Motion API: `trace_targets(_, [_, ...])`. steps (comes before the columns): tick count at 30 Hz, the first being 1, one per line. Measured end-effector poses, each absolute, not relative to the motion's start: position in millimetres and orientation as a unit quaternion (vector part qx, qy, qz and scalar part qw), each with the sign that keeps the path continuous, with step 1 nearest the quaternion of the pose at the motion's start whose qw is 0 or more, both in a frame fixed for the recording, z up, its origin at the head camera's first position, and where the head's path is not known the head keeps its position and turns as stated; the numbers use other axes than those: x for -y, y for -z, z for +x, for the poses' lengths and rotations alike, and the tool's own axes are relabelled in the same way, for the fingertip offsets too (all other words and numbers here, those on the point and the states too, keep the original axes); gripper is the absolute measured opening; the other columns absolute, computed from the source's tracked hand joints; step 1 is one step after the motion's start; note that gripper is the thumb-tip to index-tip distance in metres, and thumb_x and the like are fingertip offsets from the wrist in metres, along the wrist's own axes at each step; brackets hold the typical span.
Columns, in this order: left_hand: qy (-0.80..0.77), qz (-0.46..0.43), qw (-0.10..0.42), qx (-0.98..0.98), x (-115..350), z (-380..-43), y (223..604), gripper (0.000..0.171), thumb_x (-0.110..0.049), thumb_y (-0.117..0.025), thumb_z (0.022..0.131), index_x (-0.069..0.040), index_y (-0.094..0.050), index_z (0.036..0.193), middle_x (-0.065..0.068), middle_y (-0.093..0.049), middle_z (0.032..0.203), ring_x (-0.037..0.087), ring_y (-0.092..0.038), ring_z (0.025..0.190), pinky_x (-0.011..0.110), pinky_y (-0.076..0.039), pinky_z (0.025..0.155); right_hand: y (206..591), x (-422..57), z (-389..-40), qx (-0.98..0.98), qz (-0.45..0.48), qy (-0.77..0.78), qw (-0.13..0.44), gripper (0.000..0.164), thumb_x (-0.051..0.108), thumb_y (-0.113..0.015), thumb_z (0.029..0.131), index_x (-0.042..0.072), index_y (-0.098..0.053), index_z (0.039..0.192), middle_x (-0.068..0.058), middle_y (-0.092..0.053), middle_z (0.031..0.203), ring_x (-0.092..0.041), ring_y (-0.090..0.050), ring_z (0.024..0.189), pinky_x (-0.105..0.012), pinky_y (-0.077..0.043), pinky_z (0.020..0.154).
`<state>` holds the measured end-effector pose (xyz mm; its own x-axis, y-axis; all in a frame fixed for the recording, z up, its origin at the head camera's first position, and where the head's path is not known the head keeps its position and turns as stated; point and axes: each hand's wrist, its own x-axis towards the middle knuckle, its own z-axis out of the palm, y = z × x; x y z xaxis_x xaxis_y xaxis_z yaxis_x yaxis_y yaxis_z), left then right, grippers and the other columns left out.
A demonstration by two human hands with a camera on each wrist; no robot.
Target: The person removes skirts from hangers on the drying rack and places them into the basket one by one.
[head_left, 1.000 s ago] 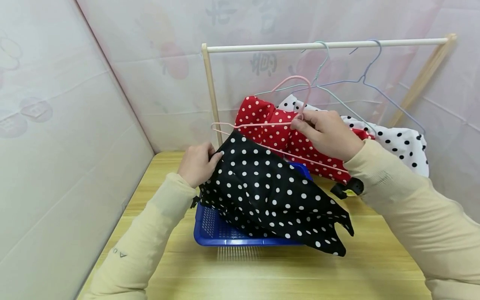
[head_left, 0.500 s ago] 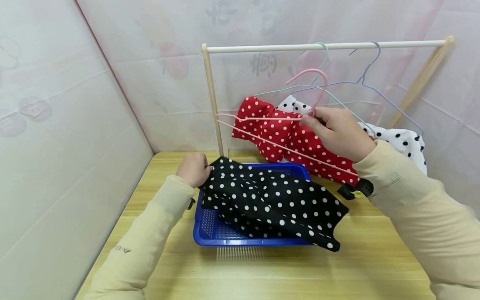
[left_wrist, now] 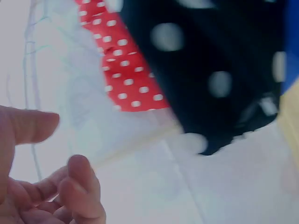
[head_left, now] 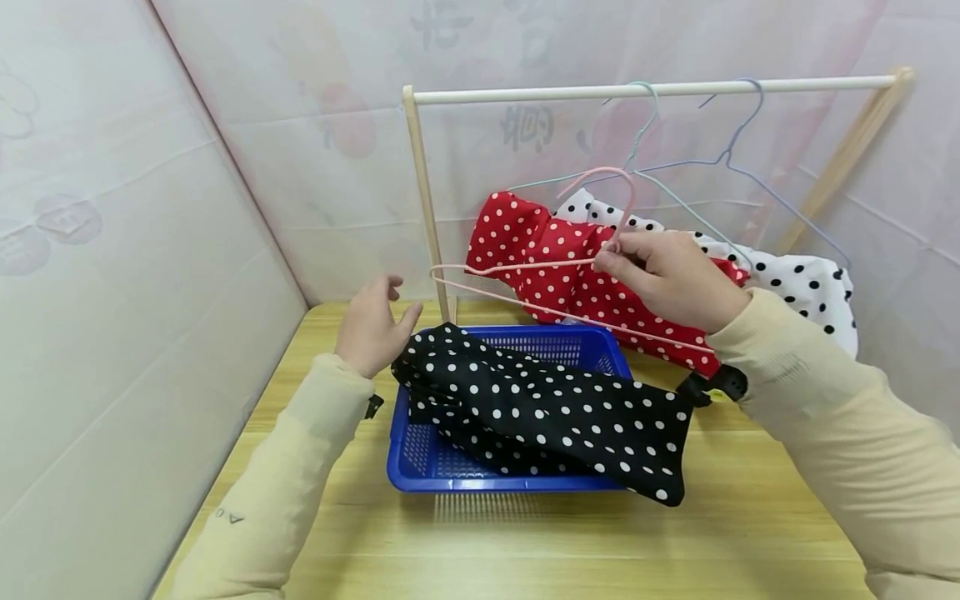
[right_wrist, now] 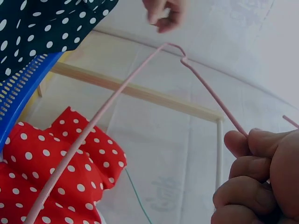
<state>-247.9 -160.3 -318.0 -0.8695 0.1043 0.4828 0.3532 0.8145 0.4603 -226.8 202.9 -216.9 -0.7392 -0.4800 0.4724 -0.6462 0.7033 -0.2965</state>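
Observation:
My right hand [head_left: 667, 275] pinches a pink wire hanger [head_left: 525, 265] just under its hook; no cloth hangs on it. In the right wrist view, thumb and finger press together on the hanger [right_wrist: 212, 93]. My left hand [head_left: 375, 325] is off the cloth, thumb and fingers spread apart, holding nothing. Just right of it, a black garment with white dots [head_left: 540, 408] lies bunched in and over a blue plastic basket [head_left: 510, 483], its right end hanging past the rim. In the left wrist view the black cloth [left_wrist: 205, 70] is apart from the fingertips [left_wrist: 81, 186].
Behind the basket stands a rack with a white bar [head_left: 525, 96]. A red dotted garment [head_left: 540, 258] hangs on a green hanger [head_left: 675, 198], and a white dotted one [head_left: 802, 292] on a blue hanger [head_left: 780, 200]. A wooden tabletop [head_left: 480, 550] lies beneath.
The left hand has let go of the black garment and moved slightly left and up. The black cloth has slipped off the pink hanger and sunk onto the basket.

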Motion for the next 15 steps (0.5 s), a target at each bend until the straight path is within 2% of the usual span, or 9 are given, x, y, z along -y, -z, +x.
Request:
trace_targets(5, [0.287, -0.192, 0.262, 0.901, 156.8, -237.6, 310.4, 0.049, -0.030, -0.069, 0.089, -0.001, -0.053, 0.126, 0.014, -0.057, 0.108, 0.024, -0.055, 0.084, 0.038, -0.048, 0.071, 222.3, -201.0, -225.4, 0.900, 0.336, -0.222, 0.169, 0.023, 0.021, -0.059, 0.097, 0.014, -0.056, 0.075, 0.004, -0.042, 0.055, -0.013, -0.040, 0.047, -0.025, -0.036, 0.045])
trace_targets(10, [0.290, -0.266, 0.271, 0.878, 152.6, -229.5, 312.7, 0.041, -0.029, -0.068, 0.090, -0.002, -0.058, 0.119, 0.012, -0.059, 0.103, 0.026, -0.056, 0.091, 0.036, -0.049, 0.072, 226.5, -198.2, -222.5, 0.898, 0.344, -0.237, 0.141, 0.016, 0.021, -0.062, 0.095, 0.015, -0.061, 0.080, 0.007, -0.045, 0.054, -0.011, -0.041, 0.045, -0.024, -0.038, 0.045])
trace_targets(15, [0.305, -0.318, 0.268, 0.857, 149.7, -221.0, 315.7, 0.025, -0.022, -0.064, 0.093, -0.004, -0.063, 0.111, 0.007, -0.065, 0.098, 0.017, -0.060, 0.085, 0.030, -0.050, 0.066, 233.5, -196.4, -220.5, 0.891, 0.353, -0.255, 0.129, 0.007, 0.017, -0.064, 0.093, 0.014, -0.065, 0.086, 0.011, -0.055, 0.061, -0.011, -0.045, 0.049, -0.023, -0.042, 0.047])
